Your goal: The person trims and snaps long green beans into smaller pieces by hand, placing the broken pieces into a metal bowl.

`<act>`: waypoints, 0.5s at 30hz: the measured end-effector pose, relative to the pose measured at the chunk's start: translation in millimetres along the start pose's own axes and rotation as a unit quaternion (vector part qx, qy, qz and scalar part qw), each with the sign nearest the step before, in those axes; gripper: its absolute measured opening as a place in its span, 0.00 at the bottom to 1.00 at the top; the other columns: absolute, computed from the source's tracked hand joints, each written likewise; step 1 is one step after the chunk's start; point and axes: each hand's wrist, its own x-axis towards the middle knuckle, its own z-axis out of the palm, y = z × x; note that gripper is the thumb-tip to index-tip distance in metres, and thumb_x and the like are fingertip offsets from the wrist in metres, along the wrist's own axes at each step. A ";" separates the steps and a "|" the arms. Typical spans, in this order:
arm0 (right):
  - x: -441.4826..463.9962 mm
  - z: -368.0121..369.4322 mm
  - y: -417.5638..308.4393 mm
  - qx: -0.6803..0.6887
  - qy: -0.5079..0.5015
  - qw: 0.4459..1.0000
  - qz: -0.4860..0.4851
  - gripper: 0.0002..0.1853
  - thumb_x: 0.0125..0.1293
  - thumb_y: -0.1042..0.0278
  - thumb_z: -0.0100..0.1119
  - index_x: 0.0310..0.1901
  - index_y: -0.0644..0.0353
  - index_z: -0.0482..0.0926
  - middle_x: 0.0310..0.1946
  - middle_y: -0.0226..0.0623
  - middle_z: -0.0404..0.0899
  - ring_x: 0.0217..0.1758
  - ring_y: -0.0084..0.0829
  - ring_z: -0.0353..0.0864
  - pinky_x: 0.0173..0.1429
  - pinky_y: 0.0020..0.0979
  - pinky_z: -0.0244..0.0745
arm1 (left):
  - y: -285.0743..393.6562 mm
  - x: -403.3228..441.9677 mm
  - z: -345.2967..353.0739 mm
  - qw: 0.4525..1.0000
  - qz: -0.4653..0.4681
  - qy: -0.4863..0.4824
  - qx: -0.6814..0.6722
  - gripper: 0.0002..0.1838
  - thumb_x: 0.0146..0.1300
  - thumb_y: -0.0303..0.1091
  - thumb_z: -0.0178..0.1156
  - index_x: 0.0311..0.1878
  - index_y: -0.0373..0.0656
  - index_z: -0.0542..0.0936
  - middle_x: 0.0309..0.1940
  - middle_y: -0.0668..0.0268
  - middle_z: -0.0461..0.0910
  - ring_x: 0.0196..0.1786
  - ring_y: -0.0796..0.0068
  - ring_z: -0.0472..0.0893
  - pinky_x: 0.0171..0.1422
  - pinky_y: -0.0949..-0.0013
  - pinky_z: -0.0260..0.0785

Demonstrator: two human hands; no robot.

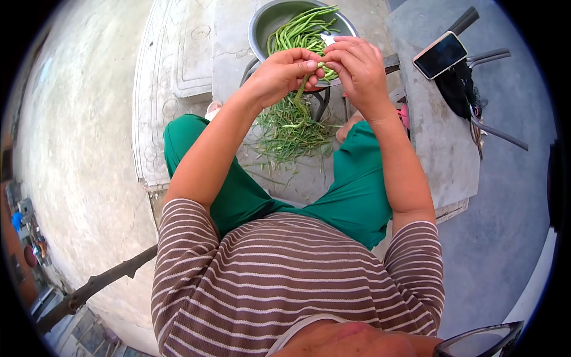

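My left hand (284, 72) and my right hand (359, 72) meet in front of a metal bowl (256, 37). Both are closed, thumbs and fingertips pinching a thin green stem (321, 65) between them. From my left fingers a limp green strand (303, 89) hangs down. Long green stems (299, 34) lie bunched in the bowl, with a small white thing (328, 39) among them that I cannot make out. Under my hands, between my feet, a loose heap of thin green scraps (291, 134) covers part of the ground.
Dark curved legs (322, 106) show beneath the bowl. To the right, a phone (440, 55) rests beside a black cloth (457, 90) and dark bars (502, 135) over a grey slab (445, 169). A rough wooden branch (98, 285) reaches in from the lower left.
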 end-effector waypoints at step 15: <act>3.7 6.0 -4.4 0.080 0.004 0.995 0.061 0.04 0.55 0.68 0.64 0.33 0.53 0.81 0.36 0.26 0.81 0.47 0.30 0.77 0.52 0.34 0.66 | 1.2 -4.1 12.1 0.950 0.097 0.088 0.283 0.12 0.68 0.37 0.58 0.44 0.35 0.78 0.29 0.73 0.77 0.32 0.87 0.72 0.37 0.80 0.66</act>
